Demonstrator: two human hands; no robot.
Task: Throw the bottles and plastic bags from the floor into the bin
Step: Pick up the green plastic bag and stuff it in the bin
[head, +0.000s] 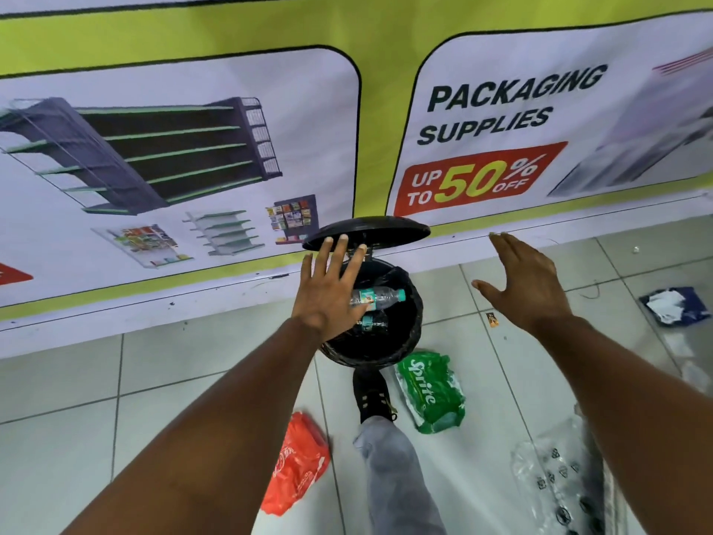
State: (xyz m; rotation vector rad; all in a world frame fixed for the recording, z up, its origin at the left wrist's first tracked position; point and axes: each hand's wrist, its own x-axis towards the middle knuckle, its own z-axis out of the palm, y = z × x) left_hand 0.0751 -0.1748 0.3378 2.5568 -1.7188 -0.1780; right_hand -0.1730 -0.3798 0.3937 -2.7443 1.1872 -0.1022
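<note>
A black pedal bin (409,341) with a black liner stands against the wall, its lid (370,230) raised. A clear water bottle (380,296) with a teal cap is in the air over the bin's mouth; a second bottle (372,322) lies inside. My left hand (328,291) hovers above the bin with fingers spread, holding nothing. My right hand (524,283) is open to the right of the bin. On the floor lie a green Sprite bag (430,391), an orange bag (295,463) and a clear printed bag (559,484).
My foot in a black shoe (372,395) presses the pedal at the bin's front. A dark blue bag with white paper (673,308) lies at the far right. A small wrapper (492,319) lies on the tiles. A printed banner wall (193,156) runs behind the bin.
</note>
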